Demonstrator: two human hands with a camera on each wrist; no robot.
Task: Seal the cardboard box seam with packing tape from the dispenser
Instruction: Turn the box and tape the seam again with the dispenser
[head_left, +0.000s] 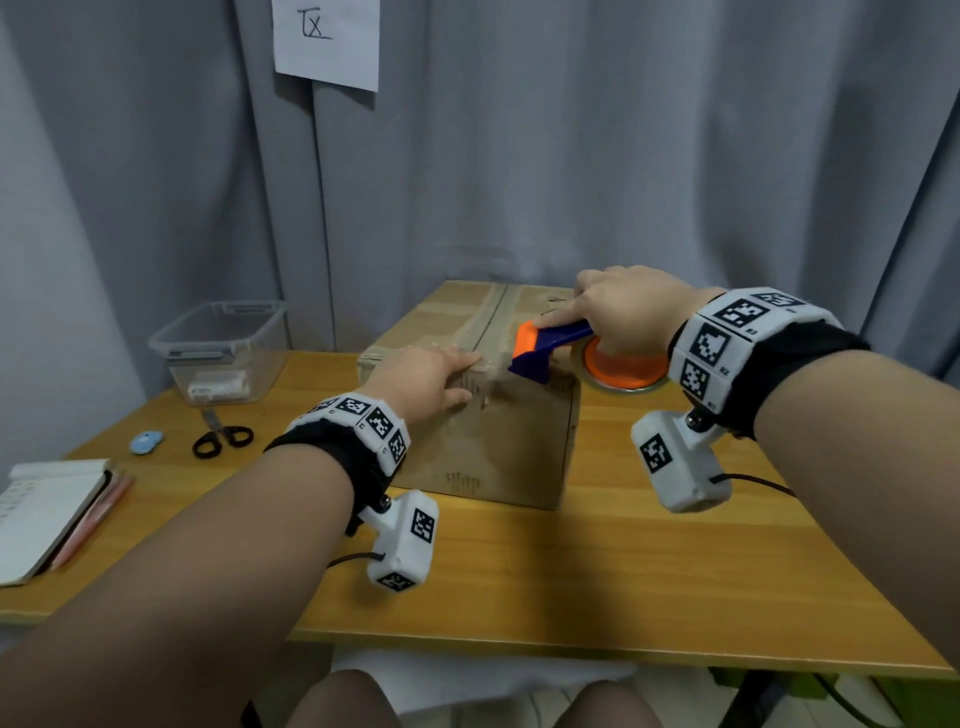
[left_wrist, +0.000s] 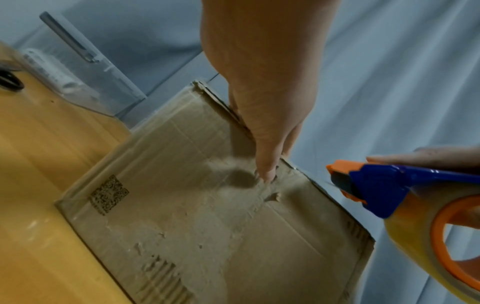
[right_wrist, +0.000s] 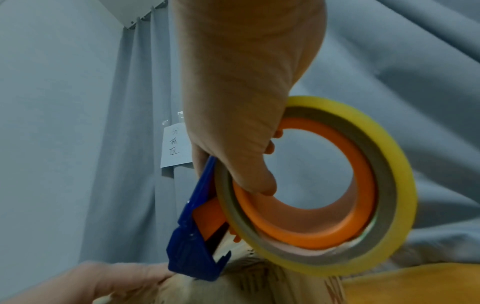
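A brown cardboard box (head_left: 483, 441) stands on the wooden table (head_left: 623, 561); its taped seam (head_left: 493, 317) runs along the top toward me. My left hand (head_left: 426, 379) lies on the box's near top edge, fingers straight, the thumb (left_wrist: 265, 164) pressing the front face just under the edge. My right hand (head_left: 623, 312) grips the tape dispenser (head_left: 550, 348), blue and orange with a yellowish roll (right_wrist: 363, 185). The thumb (right_wrist: 254, 174) hooks inside the orange core. The dispenser's blue nose (right_wrist: 192, 261) sits at the box's near edge beside my left fingers.
A clear plastic bin (head_left: 223, 348) stands at the back left. Black scissors (head_left: 223, 436), a small blue object (head_left: 146, 442) and a notebook (head_left: 47, 514) lie on the table's left side. A grey curtain (head_left: 571, 156) hangs close behind the box.
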